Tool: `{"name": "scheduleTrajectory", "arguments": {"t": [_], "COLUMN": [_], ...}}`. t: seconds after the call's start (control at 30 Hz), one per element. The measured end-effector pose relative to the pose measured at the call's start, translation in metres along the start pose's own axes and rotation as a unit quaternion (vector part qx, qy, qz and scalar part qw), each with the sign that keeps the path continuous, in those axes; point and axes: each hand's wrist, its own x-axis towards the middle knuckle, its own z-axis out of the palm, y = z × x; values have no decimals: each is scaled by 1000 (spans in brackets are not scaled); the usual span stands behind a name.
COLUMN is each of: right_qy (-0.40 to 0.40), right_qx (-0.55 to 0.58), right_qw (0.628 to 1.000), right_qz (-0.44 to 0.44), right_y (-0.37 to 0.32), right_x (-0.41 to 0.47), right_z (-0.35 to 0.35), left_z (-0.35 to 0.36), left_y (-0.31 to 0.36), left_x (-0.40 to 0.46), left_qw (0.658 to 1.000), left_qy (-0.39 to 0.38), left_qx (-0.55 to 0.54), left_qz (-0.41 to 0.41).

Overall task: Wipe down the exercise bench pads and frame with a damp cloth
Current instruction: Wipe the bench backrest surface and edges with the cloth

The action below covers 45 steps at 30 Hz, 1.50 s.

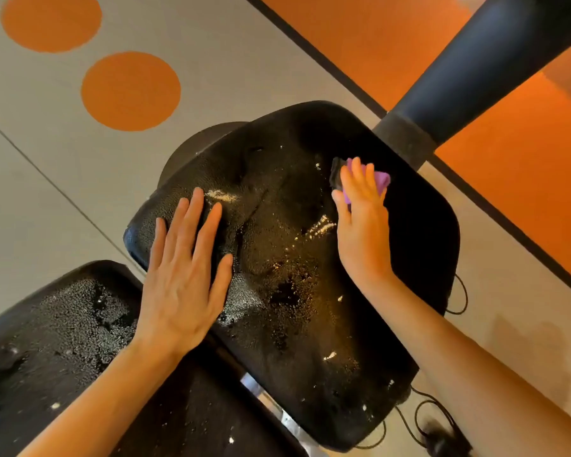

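Note:
A black textured seat pad of the exercise bench fills the middle of the head view, wet and flecked with shiny droplets. A second black pad lies at lower left. My left hand rests flat on the seat pad's left side, fingers straight and spread. My right hand presses a purple cloth onto the pad's far right part with straight fingers; most of the cloth is hidden under the hand.
A thick dark padded post rises at the upper right beside the seat pad. Black cables trail on the floor at lower right. The grey floor carries orange circles and an orange band.

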Motion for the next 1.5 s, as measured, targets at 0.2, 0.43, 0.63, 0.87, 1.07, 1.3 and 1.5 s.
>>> {"name": "scheduleTrajectory", "arguments": {"t": [0.2, 0.43, 0.63, 0.87, 1.07, 1.3, 1.5], "right_qy": [8, -57, 19, -7, -30, 17, -72], "right_qx": [-3, 18, -11, -8, -20, -76, 16], "right_qw": [1000, 995, 998, 1000, 997, 996, 992], "right_qz": [30, -79, 56, -10, -68, 53, -105], "right_y": [7, 0, -6, -6, -32, -23, -29], "right_x": [81, -3, 77, 75, 12, 127, 16], "right_z": [-10, -13, 13, 7, 19, 14, 15], "left_z": [5, 2, 7, 4, 5, 5, 4], "left_y": [1, 2, 2, 3, 2, 1, 1], "left_x": [0, 2, 3, 3, 3, 4, 3], "left_qw": [999, 1000, 999, 1000, 1000, 1000, 1000], "left_qy": [26, 10, 22, 13, 18, 16, 13], "left_qx": [20, 26, 29, 23, 19, 21, 22], "left_qz": [-8, -14, -7, -7, -5, -5, -5]}}
